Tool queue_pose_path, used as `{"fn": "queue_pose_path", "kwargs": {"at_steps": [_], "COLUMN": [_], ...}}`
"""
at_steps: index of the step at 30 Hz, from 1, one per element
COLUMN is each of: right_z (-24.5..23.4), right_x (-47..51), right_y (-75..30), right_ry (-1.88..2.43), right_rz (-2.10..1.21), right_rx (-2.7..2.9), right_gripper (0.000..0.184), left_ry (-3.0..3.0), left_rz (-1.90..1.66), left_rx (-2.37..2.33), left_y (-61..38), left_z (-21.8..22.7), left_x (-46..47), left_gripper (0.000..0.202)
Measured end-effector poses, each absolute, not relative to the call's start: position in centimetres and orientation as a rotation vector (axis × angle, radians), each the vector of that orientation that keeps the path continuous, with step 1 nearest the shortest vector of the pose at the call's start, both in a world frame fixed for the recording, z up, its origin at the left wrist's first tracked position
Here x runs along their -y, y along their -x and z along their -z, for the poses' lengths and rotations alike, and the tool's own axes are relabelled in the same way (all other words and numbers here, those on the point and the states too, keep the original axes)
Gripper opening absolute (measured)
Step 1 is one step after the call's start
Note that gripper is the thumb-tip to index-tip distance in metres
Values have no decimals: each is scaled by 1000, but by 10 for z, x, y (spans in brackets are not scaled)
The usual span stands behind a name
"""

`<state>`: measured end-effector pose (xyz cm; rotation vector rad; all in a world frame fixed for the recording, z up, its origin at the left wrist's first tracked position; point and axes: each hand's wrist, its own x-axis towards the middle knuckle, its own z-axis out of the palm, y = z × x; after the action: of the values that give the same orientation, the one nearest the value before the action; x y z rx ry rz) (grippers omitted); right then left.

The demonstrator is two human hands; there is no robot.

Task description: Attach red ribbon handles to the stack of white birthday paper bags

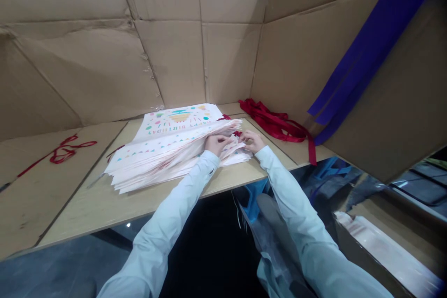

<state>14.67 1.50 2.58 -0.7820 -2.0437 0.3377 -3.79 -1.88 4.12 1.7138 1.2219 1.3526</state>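
The left hand (216, 144) and the right hand (252, 141) sit close together on the near right part of a thick stack of flat white printed paper bags (164, 149). Both hands are palm down, with the fingers curled inward and drawn nearly closed, and the fingertips of one hand are just beside those of the other. A short length of glossy red ribbon (238, 133) shows right at the right hand's fingertips, between the two hands and on the upper layers of the stack. The left hand's fingers press on the lifted, fanned edges of the top bags. Whether either hand is actually pinching the ribbon or a bag edge is hidden by the fingers, so I cannot tell.

The top bag shows colourful confetti shapes, a teal and orange design and a row of small triangular bunting, with lettering that reads upside down from this view. The stack lies on a pale wooden board (87, 207), and a little red ribbon pokes out from behind its far edge and its left side.

Beyond the right hand, a tangled bundle of red ribbon (275, 121) lies against the corner. A thin loop of loose red ribbon (61, 152) lies on a neighbouring board to the left. Brown corrugated cardboard walls (167, 51) rise behind the boards, with a violet-blue strip (366, 51) running down the right panel. At lower right, an open cardboard box (380, 247) holds more pale paper.
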Motion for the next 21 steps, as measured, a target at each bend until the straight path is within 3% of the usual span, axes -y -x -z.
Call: {"fn": "queue_pose_path", "kwargs": {"at_steps": [12,16,21], "right_z": [-22,-24,-23], "right_x": [-15,-13,-15], "right_y": [-140,-137,-139], "right_ry": [792,796,700], "right_rz": [-413,-360,-290], "right_rx": [1903,1881,1984], "right_gripper": [12,20,14], "left_ry": [-1807,-1901,-1920], "left_rz": [-1272,-1240,-1241], "left_rx": [-1228,-1272,-1262], "left_y": [37,38,37], "left_z": [-42,-48,-48], "left_x": [28,31,30], "left_gripper": [31,29,27]}}
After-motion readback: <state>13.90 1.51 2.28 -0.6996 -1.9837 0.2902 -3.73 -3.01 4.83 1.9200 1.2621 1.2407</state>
